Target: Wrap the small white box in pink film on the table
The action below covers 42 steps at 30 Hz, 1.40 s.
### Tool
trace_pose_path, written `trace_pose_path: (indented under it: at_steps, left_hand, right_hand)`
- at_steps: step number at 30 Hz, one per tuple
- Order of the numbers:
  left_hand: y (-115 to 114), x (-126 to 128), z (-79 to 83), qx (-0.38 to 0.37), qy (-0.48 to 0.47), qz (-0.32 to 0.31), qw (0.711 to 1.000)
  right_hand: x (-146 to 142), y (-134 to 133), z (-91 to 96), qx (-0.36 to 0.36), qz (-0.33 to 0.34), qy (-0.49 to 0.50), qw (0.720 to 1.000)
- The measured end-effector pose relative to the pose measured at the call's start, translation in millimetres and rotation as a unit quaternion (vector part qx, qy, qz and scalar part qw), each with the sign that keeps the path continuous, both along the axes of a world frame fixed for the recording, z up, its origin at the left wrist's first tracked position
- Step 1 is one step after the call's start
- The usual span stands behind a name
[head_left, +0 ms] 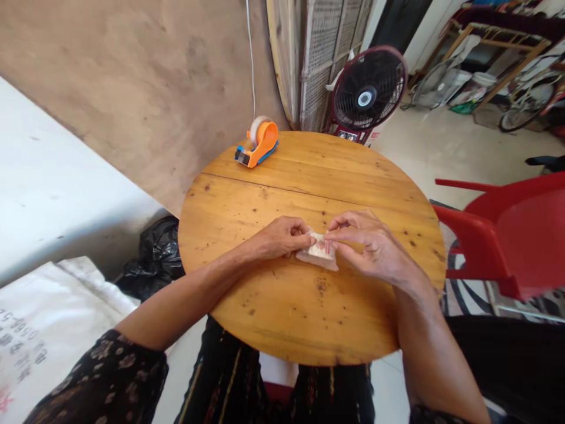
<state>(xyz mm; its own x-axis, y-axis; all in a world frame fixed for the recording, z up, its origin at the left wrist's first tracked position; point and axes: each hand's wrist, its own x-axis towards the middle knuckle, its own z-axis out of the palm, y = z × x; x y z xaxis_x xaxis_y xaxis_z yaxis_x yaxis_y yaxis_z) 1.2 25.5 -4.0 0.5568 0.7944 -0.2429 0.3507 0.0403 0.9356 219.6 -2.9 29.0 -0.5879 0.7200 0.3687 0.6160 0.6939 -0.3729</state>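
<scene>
Packet [320, 250], small, pale and printed in red, sits about mid-table, between our two hands. Our left hand [286, 237] has it clamped at its left edge between thumb and fingers; our right hand [371, 244] has thumb and forefinger close together at its far right edge, though we cannot tell whether they grip it or only touch. We judge the step in hand to be fine fingertip work along that far edge, and the next move to call for a firm left pinch, a light right one, and little pull, since the wrap looks thin. Bare wood of the table [282, 312] surrounds us; at its far left edge stands a tape dispenser [265, 141], well apart from our hands, and beyond the far edge, a fan [364, 100].
</scene>
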Motion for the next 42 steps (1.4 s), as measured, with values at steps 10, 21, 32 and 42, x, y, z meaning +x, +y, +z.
trace_pose_path:
  at_steps: [10, 21, 32, 42]
  left_hand:
    - [0.5, -1.0, -1.5, 0.011, -0.001, -0.002, 1.000]
    - [1.2, -0.3, -2.9, -0.007, -0.011, -0.007, 1.000]
    - [1.1, -1.6, -3.2, 0.001, -0.013, -0.012, 1.000]
    - [0.5, -0.5, -1.9, 0.004, -0.001, -0.013, 1.000]
  right_hand:
    - [-5.0, 0.0, -2.0, -0.012, 0.027, -0.062, 0.998]
    - [-7.7, -0.3, -4.9, -0.002, 0.012, -0.023, 1.000]
    - [-6.1, 0.1, -4.4, -0.007, 0.018, -0.018, 1.000]
    - [-4.9, 0.6, -5.8, -0.010, 0.022, 0.002, 1.000]
